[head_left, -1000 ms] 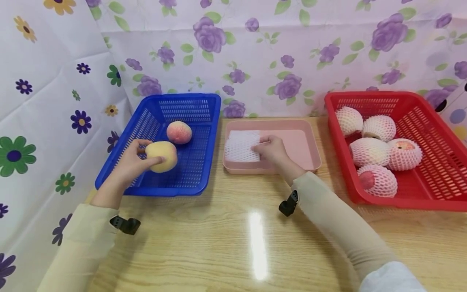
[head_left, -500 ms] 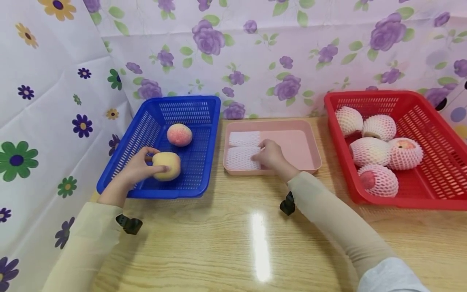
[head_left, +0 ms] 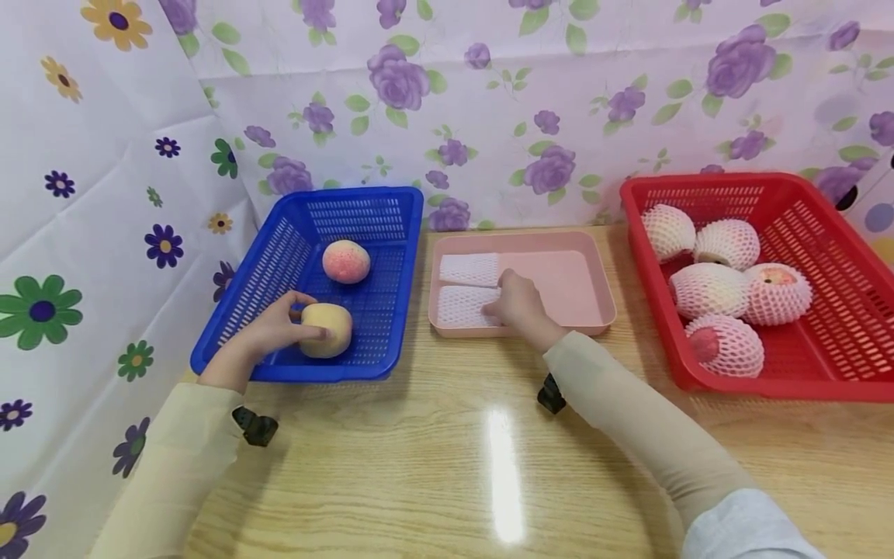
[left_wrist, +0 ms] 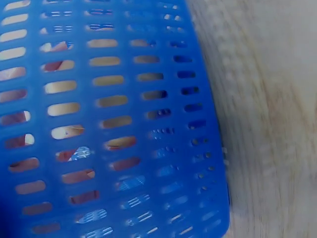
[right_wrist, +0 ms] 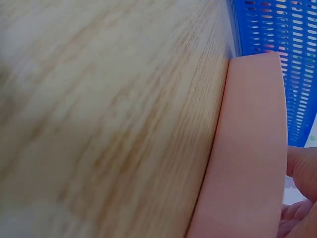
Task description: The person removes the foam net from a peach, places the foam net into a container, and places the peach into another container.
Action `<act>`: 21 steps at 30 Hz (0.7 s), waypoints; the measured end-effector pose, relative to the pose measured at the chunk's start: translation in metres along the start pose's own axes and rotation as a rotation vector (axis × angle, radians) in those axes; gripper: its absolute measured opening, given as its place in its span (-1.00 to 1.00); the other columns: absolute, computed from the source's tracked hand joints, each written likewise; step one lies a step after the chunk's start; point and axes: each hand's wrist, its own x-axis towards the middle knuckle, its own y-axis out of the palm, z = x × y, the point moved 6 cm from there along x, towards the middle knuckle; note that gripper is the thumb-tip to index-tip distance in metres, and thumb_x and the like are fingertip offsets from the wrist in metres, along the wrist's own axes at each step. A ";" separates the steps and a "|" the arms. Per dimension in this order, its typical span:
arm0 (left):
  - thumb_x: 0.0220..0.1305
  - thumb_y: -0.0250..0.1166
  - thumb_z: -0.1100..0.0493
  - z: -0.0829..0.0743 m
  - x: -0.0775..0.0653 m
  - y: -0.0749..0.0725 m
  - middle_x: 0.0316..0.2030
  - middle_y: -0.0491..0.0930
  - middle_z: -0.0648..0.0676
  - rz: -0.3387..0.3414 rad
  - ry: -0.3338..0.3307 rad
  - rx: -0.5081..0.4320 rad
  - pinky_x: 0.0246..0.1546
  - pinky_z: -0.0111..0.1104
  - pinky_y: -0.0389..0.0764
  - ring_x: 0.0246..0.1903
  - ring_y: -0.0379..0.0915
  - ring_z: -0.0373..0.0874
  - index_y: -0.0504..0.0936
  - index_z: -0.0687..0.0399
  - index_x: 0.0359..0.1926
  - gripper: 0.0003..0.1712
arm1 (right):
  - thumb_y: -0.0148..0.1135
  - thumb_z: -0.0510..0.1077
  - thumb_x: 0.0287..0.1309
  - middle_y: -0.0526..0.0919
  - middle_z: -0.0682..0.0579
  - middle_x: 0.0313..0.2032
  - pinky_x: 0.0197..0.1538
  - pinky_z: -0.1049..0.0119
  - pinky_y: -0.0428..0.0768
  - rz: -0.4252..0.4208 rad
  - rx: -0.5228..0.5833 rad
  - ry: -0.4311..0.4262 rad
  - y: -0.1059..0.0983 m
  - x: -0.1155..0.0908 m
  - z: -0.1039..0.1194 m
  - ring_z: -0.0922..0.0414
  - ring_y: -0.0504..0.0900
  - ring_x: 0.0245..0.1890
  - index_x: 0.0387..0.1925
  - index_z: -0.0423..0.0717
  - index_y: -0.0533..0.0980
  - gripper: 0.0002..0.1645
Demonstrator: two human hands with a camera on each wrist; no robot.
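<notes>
In the head view my left hand [head_left: 275, 326] holds a yellowish peach [head_left: 327, 331] low in the blue basket [head_left: 359, 366], thumb on the near side. A pinkish peach [head_left: 346, 262] lies behind it. The left wrist view shows mostly the blue basket's slotted wall [left_wrist: 143, 111], with bits of fruit and hand through the slots. My right hand [head_left: 522, 307] pinches the right edge of the nearer white foam net [head_left: 464, 306] in the pink tray [head_left: 594, 330]. A second foam net [head_left: 469, 269] lies flat behind it. The right wrist view shows the tray's outer side [right_wrist: 247, 148] and some fingers [right_wrist: 302, 166].
At the right stands a red basket [head_left: 789, 388] with several peaches in foam nets [head_left: 708, 291]. All three containers rest on a wooden table [head_left: 391, 466]. Flowered cloth [head_left: 489, 101] hangs behind and on the left.
My left hand has lowered the yellowish peach into the blue basket, moving slightly right. My right hand has drawn the nearer foam net toward me, so the two nets now show apart.
</notes>
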 end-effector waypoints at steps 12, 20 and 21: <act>0.29 0.12 -0.24 -0.024 -0.011 -0.018 0.25 0.19 0.53 -0.071 -0.039 0.033 0.21 0.19 0.29 0.24 0.14 0.38 0.10 0.37 0.33 -0.10 | 0.41 -0.06 0.00 0.57 -0.25 0.00 0.13 0.05 0.52 -0.021 -0.036 -0.066 -0.035 -0.018 0.016 -0.13 0.54 0.03 0.15 -0.35 0.34 -0.25; 0.33 0.16 0.02 -0.086 -0.021 -0.016 0.19 0.33 0.44 -0.307 0.154 -0.088 0.22 0.08 0.37 0.20 0.28 0.30 0.23 0.39 0.23 -0.36 | 0.35 -0.04 0.07 0.49 -0.26 0.11 0.10 0.01 0.53 -0.029 0.017 -0.094 -0.082 -0.040 0.030 -0.14 0.48 0.09 0.17 -0.27 0.32 -0.30; 0.33 0.16 0.07 -0.093 -0.023 -0.013 0.18 0.35 0.43 -0.329 0.175 -0.116 0.21 0.06 0.38 0.18 0.31 0.29 0.24 0.39 0.22 -0.39 | 0.34 -0.04 0.08 0.46 -0.26 0.14 0.12 0.01 0.52 -0.027 0.016 -0.092 -0.089 -0.043 0.030 -0.15 0.47 0.11 0.18 -0.26 0.31 -0.30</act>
